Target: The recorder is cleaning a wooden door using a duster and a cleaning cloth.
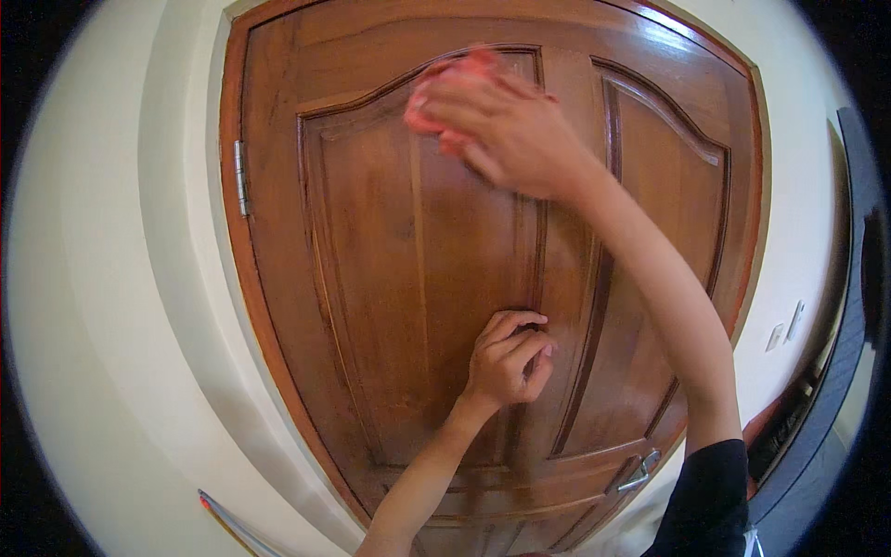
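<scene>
A brown wooden panelled door (376, 244) fills the middle of the view. My right hand (511, 132), blurred, holds a crumpled red cloth (445, 90) against the upper part of the left raised panel, by its curved moulding. Lower down, my left hand (511, 358) is in front of the door near the right edge of the same panel; its fingers are curled and apart, with nothing seen in them. Whether its fingertips touch the wood, I cannot tell.
A metal hinge (241, 178) is on the door's left edge, and a metal lever handle (639, 472) is low on the right. A wall switch (775, 337) and dark furniture (828, 411) are at the right. A thin rod or cable (226, 522) is at lower left.
</scene>
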